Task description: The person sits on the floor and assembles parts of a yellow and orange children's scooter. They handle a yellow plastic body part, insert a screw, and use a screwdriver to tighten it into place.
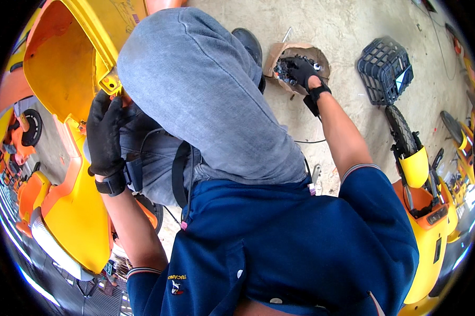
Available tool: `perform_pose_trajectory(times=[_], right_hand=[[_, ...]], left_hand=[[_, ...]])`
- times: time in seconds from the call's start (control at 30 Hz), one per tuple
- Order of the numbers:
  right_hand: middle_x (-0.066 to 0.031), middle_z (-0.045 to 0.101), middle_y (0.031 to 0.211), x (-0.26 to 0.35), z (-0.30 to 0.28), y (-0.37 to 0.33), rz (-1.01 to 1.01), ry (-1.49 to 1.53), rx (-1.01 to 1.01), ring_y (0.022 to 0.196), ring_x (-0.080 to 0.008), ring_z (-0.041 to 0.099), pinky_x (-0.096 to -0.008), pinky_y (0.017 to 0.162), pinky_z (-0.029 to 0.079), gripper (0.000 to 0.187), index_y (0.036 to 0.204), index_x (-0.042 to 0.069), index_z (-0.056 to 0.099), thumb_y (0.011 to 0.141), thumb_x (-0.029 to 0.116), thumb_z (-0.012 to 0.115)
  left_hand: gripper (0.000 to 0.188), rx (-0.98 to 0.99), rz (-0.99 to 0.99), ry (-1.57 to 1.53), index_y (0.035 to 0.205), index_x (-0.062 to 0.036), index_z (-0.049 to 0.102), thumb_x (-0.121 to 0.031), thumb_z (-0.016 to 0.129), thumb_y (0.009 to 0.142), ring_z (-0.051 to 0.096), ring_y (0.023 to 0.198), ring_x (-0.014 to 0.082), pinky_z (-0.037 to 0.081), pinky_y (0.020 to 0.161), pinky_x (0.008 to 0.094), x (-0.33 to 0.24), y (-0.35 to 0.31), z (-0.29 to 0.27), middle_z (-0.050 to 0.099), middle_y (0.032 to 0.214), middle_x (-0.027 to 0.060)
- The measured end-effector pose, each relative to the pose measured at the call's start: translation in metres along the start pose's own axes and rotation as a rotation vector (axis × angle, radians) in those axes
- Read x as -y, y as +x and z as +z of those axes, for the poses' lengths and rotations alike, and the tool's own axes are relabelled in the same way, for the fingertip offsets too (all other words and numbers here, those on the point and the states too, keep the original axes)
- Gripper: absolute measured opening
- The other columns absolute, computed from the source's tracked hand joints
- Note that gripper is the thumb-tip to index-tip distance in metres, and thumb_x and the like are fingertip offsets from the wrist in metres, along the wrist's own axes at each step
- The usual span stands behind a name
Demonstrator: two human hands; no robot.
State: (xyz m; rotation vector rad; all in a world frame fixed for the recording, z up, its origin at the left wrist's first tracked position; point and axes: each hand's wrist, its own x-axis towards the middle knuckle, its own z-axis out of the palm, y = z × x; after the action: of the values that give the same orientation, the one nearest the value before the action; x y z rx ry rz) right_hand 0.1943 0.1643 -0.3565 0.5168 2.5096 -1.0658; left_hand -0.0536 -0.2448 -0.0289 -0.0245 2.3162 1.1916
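My left hand (104,134), in a black glove, is raised at the lower corner of a yellow body panel (111,31). Its fingers close around the edge at a yellow bracket (110,81) with a hole in it; the fingertips are partly hidden behind the bracket and my knee. My right hand (302,72), gloved in black too, reaches down into an open cardboard box (322,58) on the floor. Small dark and metallic parts (284,68), perhaps screws and other hardware, lie in the box around its fingers. Those fingers blend into the dark parts, so their grip is not visible.
My bent leg (195,79) in grey trousers stands between both hands. A black plastic crate (384,71) sits on the concrete floor beyond the box. A yellow and orange scooter with a front wheel (401,129) stands at the right. More scooters (32,126) are on the left.
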Motion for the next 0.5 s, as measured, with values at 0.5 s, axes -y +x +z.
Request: perform_pose_trajectory(times=[0.5], right_hand=[[-0.0189, 0.069, 0.096, -0.007, -0.024, -0.011, 0.438, 0.061, -0.270, 0.092, -0.0356, 0.066, -0.0439, 0.080, 0.051, 0.028, 0.099, 0.006, 0.070, 0.088, 0.027, 0.054]], left_hand=[[0.031, 0.037, 0.016, 0.018, 0.126, -0.0002, 0.056, -0.016, 0.056, 0.099, 0.062, 0.091, 0.0127, 0.051, 0.079, 0.0246, 0.007, 0.006, -0.005, 0.064, 0.105, 0.0054]])
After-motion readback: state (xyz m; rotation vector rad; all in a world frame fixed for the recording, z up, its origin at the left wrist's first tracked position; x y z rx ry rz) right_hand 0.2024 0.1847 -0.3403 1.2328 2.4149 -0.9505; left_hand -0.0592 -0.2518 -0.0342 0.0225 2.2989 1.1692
